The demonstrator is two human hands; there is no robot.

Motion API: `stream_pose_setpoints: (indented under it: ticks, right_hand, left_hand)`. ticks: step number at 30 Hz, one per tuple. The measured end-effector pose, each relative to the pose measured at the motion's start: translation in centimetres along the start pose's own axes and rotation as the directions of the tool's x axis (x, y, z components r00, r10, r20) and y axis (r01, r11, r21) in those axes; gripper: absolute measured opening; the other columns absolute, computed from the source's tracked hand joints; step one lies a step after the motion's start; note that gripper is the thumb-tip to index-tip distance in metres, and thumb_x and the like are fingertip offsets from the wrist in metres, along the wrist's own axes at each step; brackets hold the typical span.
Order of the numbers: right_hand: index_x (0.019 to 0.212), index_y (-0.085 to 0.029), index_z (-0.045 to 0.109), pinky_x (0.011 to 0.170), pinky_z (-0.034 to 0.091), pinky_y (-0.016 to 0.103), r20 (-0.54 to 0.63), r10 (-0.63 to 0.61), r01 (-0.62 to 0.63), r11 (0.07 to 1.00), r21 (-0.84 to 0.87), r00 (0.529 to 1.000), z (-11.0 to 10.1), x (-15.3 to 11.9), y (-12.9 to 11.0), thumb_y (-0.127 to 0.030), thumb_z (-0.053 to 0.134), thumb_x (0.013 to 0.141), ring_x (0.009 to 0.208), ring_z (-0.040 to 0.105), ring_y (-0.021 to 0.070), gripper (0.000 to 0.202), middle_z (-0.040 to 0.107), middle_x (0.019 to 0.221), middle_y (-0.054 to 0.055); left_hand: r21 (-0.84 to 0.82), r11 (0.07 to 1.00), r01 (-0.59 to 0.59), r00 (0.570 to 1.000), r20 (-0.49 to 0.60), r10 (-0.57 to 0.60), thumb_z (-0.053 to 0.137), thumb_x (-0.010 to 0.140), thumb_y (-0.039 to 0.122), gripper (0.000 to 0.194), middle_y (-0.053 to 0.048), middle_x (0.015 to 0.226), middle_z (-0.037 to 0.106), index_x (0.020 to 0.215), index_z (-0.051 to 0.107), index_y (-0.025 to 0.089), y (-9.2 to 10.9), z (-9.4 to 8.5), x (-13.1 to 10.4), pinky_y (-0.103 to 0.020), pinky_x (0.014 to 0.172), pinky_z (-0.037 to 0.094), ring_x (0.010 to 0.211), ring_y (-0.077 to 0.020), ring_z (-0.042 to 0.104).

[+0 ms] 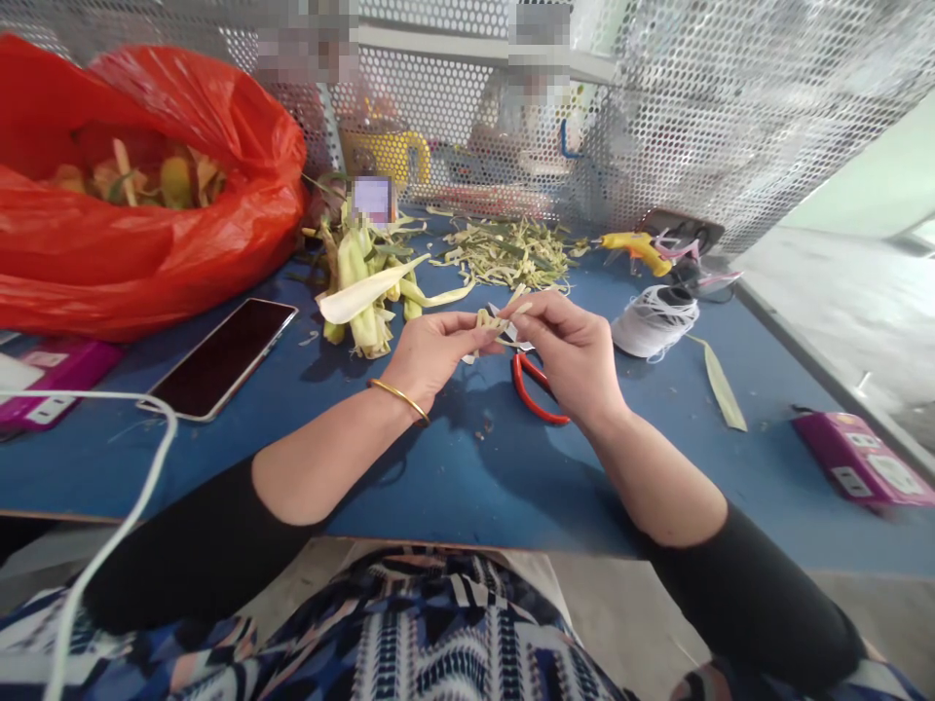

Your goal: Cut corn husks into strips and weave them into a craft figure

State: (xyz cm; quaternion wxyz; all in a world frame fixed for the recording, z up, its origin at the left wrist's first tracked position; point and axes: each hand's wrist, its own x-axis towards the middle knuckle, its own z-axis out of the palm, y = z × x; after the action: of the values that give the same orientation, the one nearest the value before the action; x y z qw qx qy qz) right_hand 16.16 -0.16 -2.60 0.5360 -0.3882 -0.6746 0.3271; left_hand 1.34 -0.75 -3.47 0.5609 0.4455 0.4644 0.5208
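Pale strips of corn husk (491, 319) are bunched between my two hands, above the middle of the blue table. My left hand (430, 352) is closed, pinching the bunch between thumb and fingers. From the right, my right hand (574, 341) pinches a thin end of the husk. Just under the hands lies a red-handled tool (523, 387), its head mostly hidden by the fingers. Behind my left hand is a heap of whole pale-green husks (357, 282). Farther back lies a pile of narrow shredded husk strips (511, 251).
A red plastic bag (241, 166) of husks fills the back left. A phone (223, 358), a white cable (167, 458) and purple power strips (862, 458) lie around. At right are a spool of white thread (653, 326), a yellow glue gun (639, 251) and a loose husk strip (723, 387). A perforated screen (467, 127) stands behind.
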Motion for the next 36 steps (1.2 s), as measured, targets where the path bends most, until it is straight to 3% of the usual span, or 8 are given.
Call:
stream_pose_setpoints:
  ticks: [5, 11, 16, 22, 28, 31, 36]
  right_hand:
    - [0.077, -0.019, 0.065, 0.058, 0.043, 0.026, -0.001, 0.086, -0.086, 0.995, 0.047, 0.996, 0.17, -0.08, 0.09, -0.02, 0.064, 0.077, 0.059, 0.052, 0.0101, 0.002, 0.064, 0.069, -0.002]
    - [0.068, -0.018, 0.062, 0.053, 0.036, 0.023, 0.005, 0.126, -0.124, 0.984, -0.13, 0.992, 0.03, -0.25, -0.09, -0.019, 0.063, 0.075, 0.054, 0.046, 0.0083, 0.007, 0.057, 0.059, -0.004]
    - [0.067, -0.017, 0.064, 0.051, 0.033, 0.023, 0.033, 0.169, -0.158, 0.961, -0.225, 0.985, -0.13, -0.32, -0.18, -0.018, 0.062, 0.073, 0.053, 0.047, 0.0086, 0.007, 0.058, 0.056, -0.004]
    - [0.068, -0.018, 0.066, 0.053, 0.036, 0.024, 0.033, 0.186, -0.166, 0.933, -0.319, 0.982, -0.16, -0.44, -0.11, -0.018, 0.06, 0.073, 0.054, 0.05, 0.0096, 0.007, 0.061, 0.058, -0.003]
    - [0.077, -0.018, 0.061, 0.055, 0.041, 0.025, 0.021, 0.231, -0.216, 0.935, -0.282, 0.973, 0.01, -0.49, 0.13, -0.02, 0.062, 0.071, 0.056, 0.056, 0.0118, 0.006, 0.064, 0.063, -0.002]
    - [0.079, -0.019, 0.06, 0.054, 0.04, 0.025, 0.022, 0.239, -0.222, 0.927, -0.302, 0.971, 0.12, -0.55, 0.24, -0.021, 0.061, 0.071, 0.054, 0.054, 0.0109, 0.008, 0.063, 0.061, -0.003]
    - [0.082, -0.019, 0.061, 0.053, 0.04, 0.025, 0.02, 0.216, -0.201, 0.937, -0.287, 0.976, 0.26, -0.61, 0.5, -0.02, 0.061, 0.071, 0.053, 0.053, 0.0106, 0.011, 0.062, 0.06, -0.004]
  left_hand:
    - [0.006, 1.0, 0.019, 1.0, -0.018, -0.019, 0.083, 0.06, 0.026, 0.02, -0.002, 0.067, 0.073, 0.073, 0.073, 0.015, 0.02, 0.37, -0.32, -0.031, 0.076, 0.052, 0.066, -0.0155, 0.068]
    - [0.091, 0.996, -0.023, 0.998, -0.061, 0.028, 0.077, 0.066, 0.014, 0.009, -0.002, 0.068, 0.074, 0.074, 0.075, 0.014, 0.01, 0.52, -0.36, -0.028, 0.073, 0.054, 0.064, -0.0146, 0.068]
    - [0.265, 0.96, -0.087, 0.988, -0.101, 0.117, 0.079, 0.063, 0.017, 0.02, -0.005, 0.079, 0.077, 0.083, 0.077, 0.014, -0.59, 0.05, -0.05, -0.03, 0.072, 0.055, 0.072, -0.0187, 0.071]
    - [0.522, 0.838, -0.159, 0.976, -0.043, 0.212, 0.075, 0.069, 0.022, 0.017, -0.007, 0.084, 0.077, 0.085, 0.078, 0.016, -0.49, -0.16, -0.37, -0.031, 0.074, 0.055, 0.078, -0.0217, 0.072]
    - [0.604, 0.778, -0.172, 0.975, -0.011, 0.224, 0.072, 0.074, 0.028, 0.016, -0.006, 0.084, 0.078, 0.086, 0.078, 0.019, -0.32, -0.16, -0.48, -0.031, 0.073, 0.054, 0.078, -0.022, 0.072]
    - [0.66, 0.734, -0.157, 0.974, -0.018, 0.225, 0.073, 0.074, 0.027, 0.013, -0.005, 0.079, 0.077, 0.083, 0.077, 0.02, -0.22, -0.04, -0.58, -0.035, 0.084, 0.053, 0.075, -0.0214, 0.072]
    - [0.747, 0.616, -0.251, 0.94, 0.037, 0.338, 0.074, 0.073, 0.028, 0.007, -0.002, 0.069, 0.076, 0.076, 0.075, 0.022, -0.14, 0.16, -0.72, -0.043, 0.111, 0.031, 0.068, -0.0186, 0.071]
